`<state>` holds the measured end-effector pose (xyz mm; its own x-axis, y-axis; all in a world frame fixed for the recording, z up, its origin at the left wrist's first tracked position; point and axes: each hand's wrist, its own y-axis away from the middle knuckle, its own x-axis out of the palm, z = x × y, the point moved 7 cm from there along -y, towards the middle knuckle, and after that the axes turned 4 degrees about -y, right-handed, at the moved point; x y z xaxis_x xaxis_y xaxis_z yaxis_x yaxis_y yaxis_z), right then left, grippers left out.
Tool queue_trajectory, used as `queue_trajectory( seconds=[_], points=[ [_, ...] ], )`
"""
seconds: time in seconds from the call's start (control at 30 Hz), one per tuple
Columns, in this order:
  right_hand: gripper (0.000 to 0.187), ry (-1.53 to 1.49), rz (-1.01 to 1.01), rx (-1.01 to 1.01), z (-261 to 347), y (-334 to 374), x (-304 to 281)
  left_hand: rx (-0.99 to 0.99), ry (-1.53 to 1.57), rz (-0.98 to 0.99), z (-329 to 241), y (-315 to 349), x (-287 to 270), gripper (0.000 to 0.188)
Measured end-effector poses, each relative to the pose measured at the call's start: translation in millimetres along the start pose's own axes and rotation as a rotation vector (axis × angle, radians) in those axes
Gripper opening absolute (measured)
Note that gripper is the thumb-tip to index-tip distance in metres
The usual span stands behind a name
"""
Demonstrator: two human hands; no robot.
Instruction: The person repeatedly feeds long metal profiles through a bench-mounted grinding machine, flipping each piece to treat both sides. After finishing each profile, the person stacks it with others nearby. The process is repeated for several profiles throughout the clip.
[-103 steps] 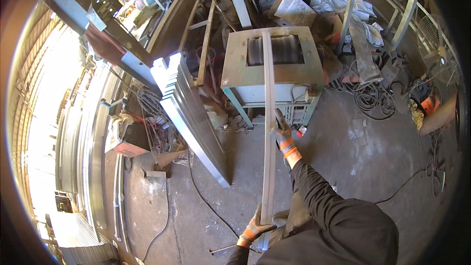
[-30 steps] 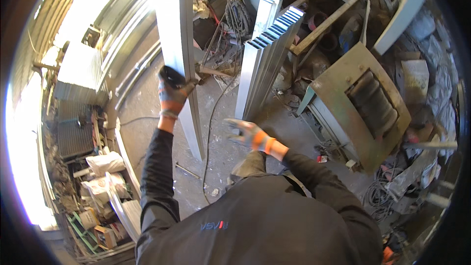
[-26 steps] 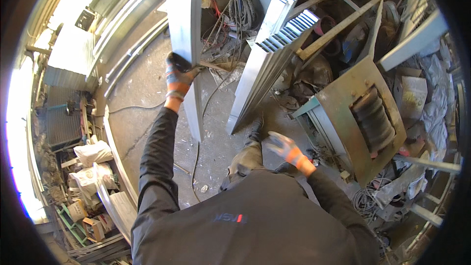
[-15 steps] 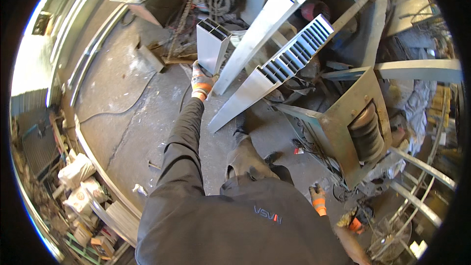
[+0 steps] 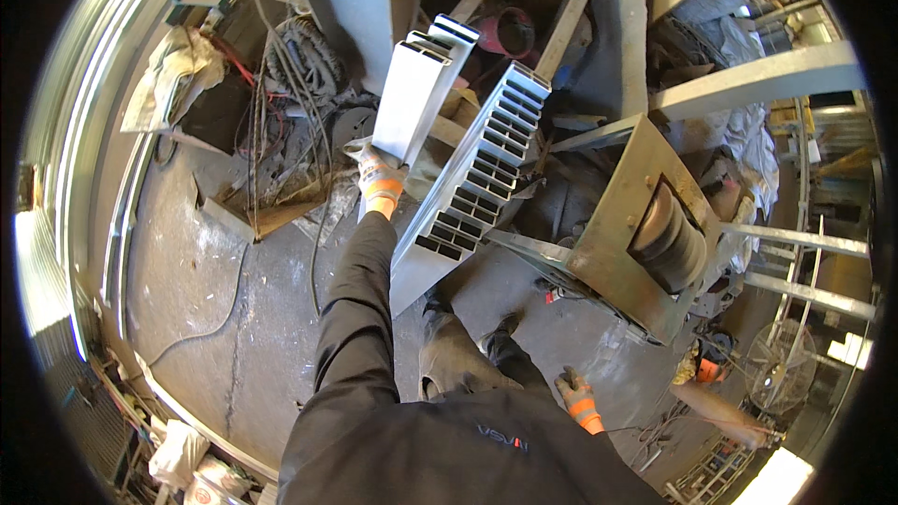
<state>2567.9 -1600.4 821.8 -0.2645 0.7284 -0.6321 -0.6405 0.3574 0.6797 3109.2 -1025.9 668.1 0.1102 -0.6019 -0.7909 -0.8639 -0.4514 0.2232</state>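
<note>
My left hand (image 5: 379,178), in a grey and orange glove, is closed around the near edge of a silver hollow metal profile (image 5: 409,98). This piece leans upright with another slim one against its far side. Close by on the right, a slanted row of hollow metal profiles (image 5: 477,168) shows its rectangular open ends. My right hand (image 5: 577,395), gloved the same way, hangs low at my right side with its fingers apart and nothing in them.
A metal frame with a ribbed roller (image 5: 669,238) stands to the right. Coiled hose (image 5: 304,56) and hanging cables lie at the far left, near a grey post (image 5: 351,0). A cable (image 5: 210,327) runs across the floor. A round fan (image 5: 781,369) stands at the lower right.
The separate profile my left hand held no longer stands apart; that hand is now at the leaning pair. My view has swung, and the row of profiles appears further left.
</note>
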Motion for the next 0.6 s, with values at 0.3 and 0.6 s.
queue_trajectory(
  seconds=[0.3, 0.6],
  points=[
    [0.056, -0.108, -0.078, 0.017, -14.5, 9.0, -3.9, -0.023, 0.774, -0.044, 16.1, 87.0, -40.2, 0.127],
    [0.063, -0.093, 0.030, -0.033, -67.7, -11.3, -0.9, 0.341, 0.349, -0.283, -31.7, 293.7, -53.6, 0.141]
  ],
)
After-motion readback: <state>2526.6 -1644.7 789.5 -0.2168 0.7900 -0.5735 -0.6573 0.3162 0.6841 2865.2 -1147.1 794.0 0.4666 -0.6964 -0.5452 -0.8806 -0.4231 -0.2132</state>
